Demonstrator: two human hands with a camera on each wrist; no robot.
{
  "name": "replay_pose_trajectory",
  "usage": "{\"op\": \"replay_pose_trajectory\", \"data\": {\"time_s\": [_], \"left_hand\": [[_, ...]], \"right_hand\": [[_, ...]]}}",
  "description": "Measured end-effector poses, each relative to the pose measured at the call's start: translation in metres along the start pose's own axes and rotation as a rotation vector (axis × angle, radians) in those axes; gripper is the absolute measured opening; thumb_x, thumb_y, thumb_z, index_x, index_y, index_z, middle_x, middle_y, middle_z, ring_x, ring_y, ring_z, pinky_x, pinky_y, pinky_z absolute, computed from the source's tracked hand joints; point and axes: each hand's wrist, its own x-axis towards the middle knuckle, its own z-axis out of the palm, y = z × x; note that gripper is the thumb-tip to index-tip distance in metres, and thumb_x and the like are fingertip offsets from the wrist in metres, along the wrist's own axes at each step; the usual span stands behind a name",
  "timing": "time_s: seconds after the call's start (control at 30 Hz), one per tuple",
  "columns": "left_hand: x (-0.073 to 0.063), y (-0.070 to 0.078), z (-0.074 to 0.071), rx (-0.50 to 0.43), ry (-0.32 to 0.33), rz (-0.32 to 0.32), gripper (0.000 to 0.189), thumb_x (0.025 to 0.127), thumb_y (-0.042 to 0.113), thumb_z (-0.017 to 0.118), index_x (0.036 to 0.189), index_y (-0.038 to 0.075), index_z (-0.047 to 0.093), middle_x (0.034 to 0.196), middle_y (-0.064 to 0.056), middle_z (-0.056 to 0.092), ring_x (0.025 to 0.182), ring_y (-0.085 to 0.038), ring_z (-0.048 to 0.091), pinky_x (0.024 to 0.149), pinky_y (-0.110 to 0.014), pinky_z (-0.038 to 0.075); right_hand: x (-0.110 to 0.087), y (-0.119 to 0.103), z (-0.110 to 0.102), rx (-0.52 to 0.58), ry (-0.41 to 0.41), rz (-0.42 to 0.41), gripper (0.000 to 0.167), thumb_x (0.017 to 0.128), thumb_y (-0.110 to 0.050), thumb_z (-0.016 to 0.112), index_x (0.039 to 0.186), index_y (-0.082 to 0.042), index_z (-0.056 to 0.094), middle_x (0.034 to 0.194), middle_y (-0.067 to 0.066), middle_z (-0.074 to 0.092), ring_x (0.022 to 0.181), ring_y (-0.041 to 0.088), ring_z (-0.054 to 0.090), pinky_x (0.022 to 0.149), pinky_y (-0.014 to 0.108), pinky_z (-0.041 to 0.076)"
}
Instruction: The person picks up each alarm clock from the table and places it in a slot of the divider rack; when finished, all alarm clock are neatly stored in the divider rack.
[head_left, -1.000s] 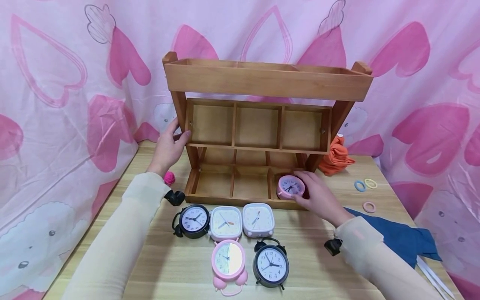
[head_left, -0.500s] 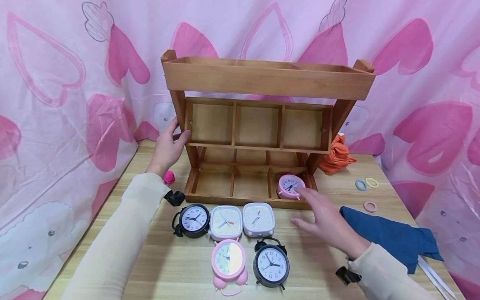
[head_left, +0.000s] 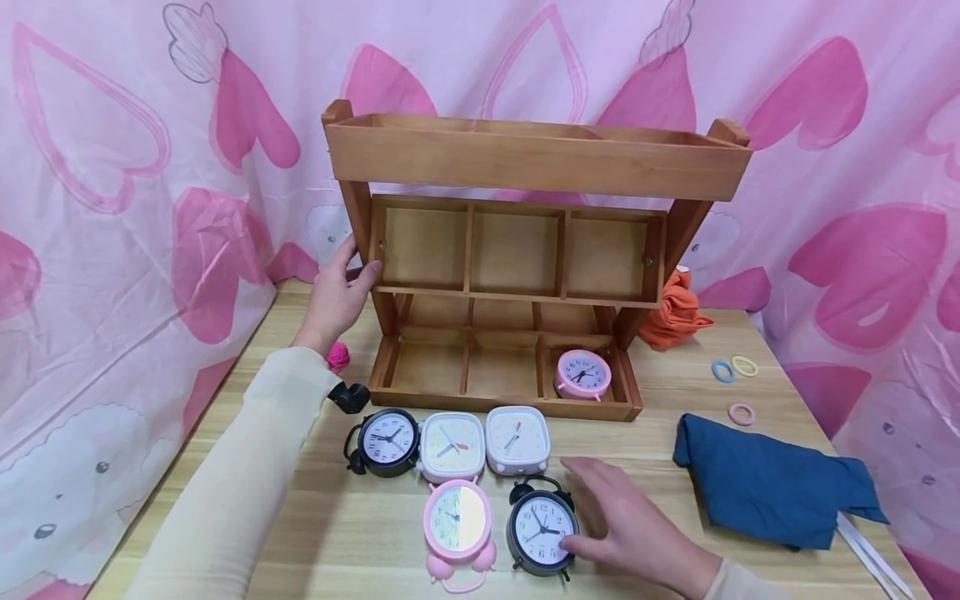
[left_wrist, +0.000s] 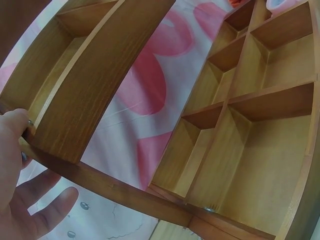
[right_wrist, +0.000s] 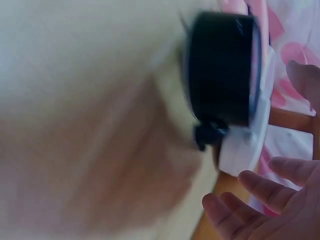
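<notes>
My left hand (head_left: 337,292) grips the left side of a wooden tiered shelf (head_left: 536,165), its thumb at the end of the middle tray and its fingers around the upright (left_wrist: 115,187). My right hand (head_left: 630,521) is beside a black twin-bell alarm clock (head_left: 542,531), fingers spread, the thumb overlapping the right of its dial in the head view. In the right wrist view the black clock (right_wrist: 220,67) stands apart from the outstretched fingers (right_wrist: 265,190). A round pink alarm clock (head_left: 582,374) sits in the bottom tray's right compartment.
Before the shelf lie another black clock (head_left: 388,442), two white square clocks (head_left: 452,446) and a pink twin-bell clock (head_left: 457,521). Right are blue cloth (head_left: 765,483), orange cloth (head_left: 675,312), small rings (head_left: 741,414) and white strips (head_left: 870,554). Pink yarn ball (head_left: 338,356) lies left.
My right hand has let go of the pink clock in the bottom tray and moved back toward me to the nearer black clock. My left hand stays on the shelf.
</notes>
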Motion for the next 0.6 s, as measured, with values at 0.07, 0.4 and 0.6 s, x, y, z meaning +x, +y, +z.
{"op": "replay_pose_trajectory", "data": {"time_s": [0.07,0.4,0.6], "left_hand": [[-0.001,0.000,-0.001,0.000,0.000,-0.002,0.060,0.102,0.043,0.047,0.156,0.038,0.022,0.162,-0.004,0.030,0.137,-0.039,0.046,0.102,-0.055,0.048],[-0.001,0.000,-0.001,0.013,0.003,0.009,0.060,0.102,0.043,0.047,0.156,0.037,0.022,0.162,-0.005,0.030,0.137,-0.040,0.046,0.102,-0.056,0.048],[-0.002,0.000,-0.001,0.012,-0.001,0.002,0.060,0.102,0.045,0.046,0.157,0.038,0.021,0.162,-0.004,0.029,0.137,-0.040,0.046,0.102,-0.056,0.048]], "right_hand": [[-0.001,-0.001,0.004,0.048,-0.076,0.032,0.092,0.075,-0.067,0.072,0.145,-0.014,0.046,0.142,0.007,0.053,0.128,0.029,0.051,0.102,0.058,0.047],[-0.004,-0.007,0.020,0.168,-0.255,0.107,0.101,0.074,-0.072,0.069,0.151,-0.016,0.037,0.147,0.009,0.044,0.124,0.027,0.044,0.096,0.058,0.051],[-0.005,-0.008,0.024,0.134,-0.241,0.096,0.100,0.074,-0.074,0.067,0.151,-0.016,0.039,0.146,0.006,0.043,0.121,0.023,0.043,0.093,0.051,0.053]]}}
